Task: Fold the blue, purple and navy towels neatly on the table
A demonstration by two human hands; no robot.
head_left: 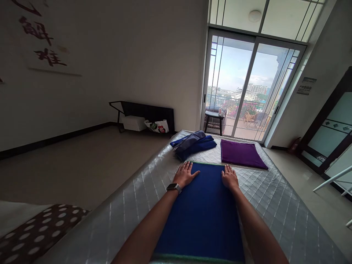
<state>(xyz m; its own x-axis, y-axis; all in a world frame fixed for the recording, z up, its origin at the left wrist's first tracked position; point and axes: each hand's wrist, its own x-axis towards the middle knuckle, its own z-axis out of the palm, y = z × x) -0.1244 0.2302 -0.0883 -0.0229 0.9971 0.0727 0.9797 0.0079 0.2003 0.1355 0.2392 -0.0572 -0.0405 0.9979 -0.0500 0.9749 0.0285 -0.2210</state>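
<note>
A blue cloth (205,216) with green edging lies flat and lengthwise before me on a silver quilted mattress (132,198). My left hand (185,174) rests palm down on its far left corner, fingers spread, a watch on the wrist. On the far right corner lies my right hand (230,177), also flat with fingers stretched out. Just beyond the left hand is a loose heap of blue and grey cloths (195,145). A purple cloth (243,153), folded into a flat rectangle, lies beyond the right hand.
A brown polka-dot fabric (46,231) is at the lower left. Against the wall stands a black bench-like frame (147,112) with a white box (134,123) and a printed bag (157,126). Behind the mattress are sliding glass doors (247,88); white metal legs (332,179) stand at right.
</note>
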